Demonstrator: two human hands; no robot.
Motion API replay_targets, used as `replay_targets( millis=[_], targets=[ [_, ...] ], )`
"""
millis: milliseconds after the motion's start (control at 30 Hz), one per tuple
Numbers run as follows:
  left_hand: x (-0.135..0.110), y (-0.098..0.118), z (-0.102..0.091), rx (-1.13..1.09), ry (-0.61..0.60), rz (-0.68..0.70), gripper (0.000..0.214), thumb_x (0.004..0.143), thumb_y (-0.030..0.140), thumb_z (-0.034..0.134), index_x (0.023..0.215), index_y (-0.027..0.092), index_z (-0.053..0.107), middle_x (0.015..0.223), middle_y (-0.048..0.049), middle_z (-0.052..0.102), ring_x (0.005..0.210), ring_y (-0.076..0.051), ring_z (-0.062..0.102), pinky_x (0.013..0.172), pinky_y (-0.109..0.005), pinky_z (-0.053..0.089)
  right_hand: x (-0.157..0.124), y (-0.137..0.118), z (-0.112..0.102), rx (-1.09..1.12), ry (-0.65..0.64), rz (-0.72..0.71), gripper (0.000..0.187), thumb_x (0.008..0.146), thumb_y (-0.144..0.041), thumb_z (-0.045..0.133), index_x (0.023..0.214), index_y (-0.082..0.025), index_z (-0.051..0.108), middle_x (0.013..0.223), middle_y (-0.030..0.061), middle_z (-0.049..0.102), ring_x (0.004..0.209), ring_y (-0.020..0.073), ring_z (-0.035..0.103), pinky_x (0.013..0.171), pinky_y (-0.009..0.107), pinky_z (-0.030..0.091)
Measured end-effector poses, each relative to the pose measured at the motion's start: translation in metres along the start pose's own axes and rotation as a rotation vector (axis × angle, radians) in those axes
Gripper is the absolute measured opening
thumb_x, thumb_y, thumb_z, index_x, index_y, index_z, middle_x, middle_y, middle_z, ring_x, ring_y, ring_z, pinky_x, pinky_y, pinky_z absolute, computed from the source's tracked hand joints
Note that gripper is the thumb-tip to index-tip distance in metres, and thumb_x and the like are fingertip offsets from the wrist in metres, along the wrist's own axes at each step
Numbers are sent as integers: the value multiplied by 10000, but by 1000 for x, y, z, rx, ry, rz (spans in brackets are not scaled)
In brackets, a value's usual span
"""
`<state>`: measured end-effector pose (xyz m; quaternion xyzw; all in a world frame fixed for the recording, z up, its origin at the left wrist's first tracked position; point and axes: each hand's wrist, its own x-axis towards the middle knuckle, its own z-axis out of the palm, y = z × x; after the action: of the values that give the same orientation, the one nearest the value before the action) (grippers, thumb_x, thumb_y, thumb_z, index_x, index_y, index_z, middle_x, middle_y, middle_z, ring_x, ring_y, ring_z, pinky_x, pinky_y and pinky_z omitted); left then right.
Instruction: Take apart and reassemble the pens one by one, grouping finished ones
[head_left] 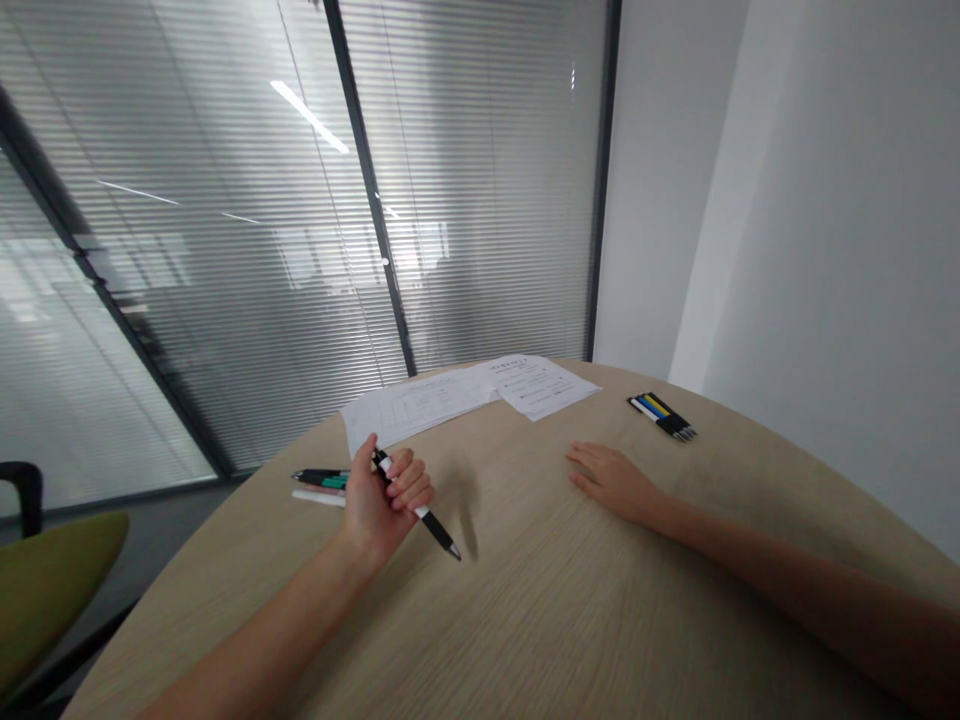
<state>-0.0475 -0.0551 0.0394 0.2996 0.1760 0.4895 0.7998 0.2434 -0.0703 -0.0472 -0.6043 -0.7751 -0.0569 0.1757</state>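
My left hand (384, 497) is closed around a black and white pen (431, 522), lifted a little above the round wooden table (540, 610), tip pointing down to the right. My right hand (609, 477) lies flat on the table, palm down, fingers stretched out, holding nothing. Just left of my left hand lie a few pens (322, 483), one with a green band, one white.
Two printed paper sheets (420, 405) (541, 384) lie at the table's far edge. A bundle of several pens (663, 415) sits at the right rear. Glass partitions with blinds (225, 250) stand behind. A green chair (52, 580) is at the left.
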Motion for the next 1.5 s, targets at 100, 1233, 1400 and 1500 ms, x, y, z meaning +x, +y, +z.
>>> replay_targets(
  millis=[100,1233,1400,1500],
  targets=[
    [1,0,-1,-2,-9,-4,455,809,393,315,406,182,295,375,96,135,269,-43,149,291,-152,257,0,0,1,-6,8,0,393,827,-313,386,1118,-98,539,1203,148,510,1116,232,454,953,390,336],
    [1,-1,-4,35,-49,-19,388,774,276,327,398,185,299,354,88,146,258,-54,177,282,-160,237,0,-3,-1,-30,12,-5,379,823,-297,403,1109,-93,546,1190,154,520,1106,232,464,946,386,346],
    [1,-3,-3,14,-26,-12,485,839,412,274,421,175,337,351,82,203,264,-49,238,313,-162,286,0,-1,2,-24,33,-11,369,818,-297,411,1097,-103,552,1186,152,523,1099,234,469,940,395,350],
    [1,-5,1,8,-7,-6,540,853,474,207,431,170,354,356,64,264,285,-55,285,347,-178,344,1,1,3,-6,53,-18,359,814,-280,417,1089,-93,553,1168,153,536,1083,237,480,932,395,356]
  ],
)
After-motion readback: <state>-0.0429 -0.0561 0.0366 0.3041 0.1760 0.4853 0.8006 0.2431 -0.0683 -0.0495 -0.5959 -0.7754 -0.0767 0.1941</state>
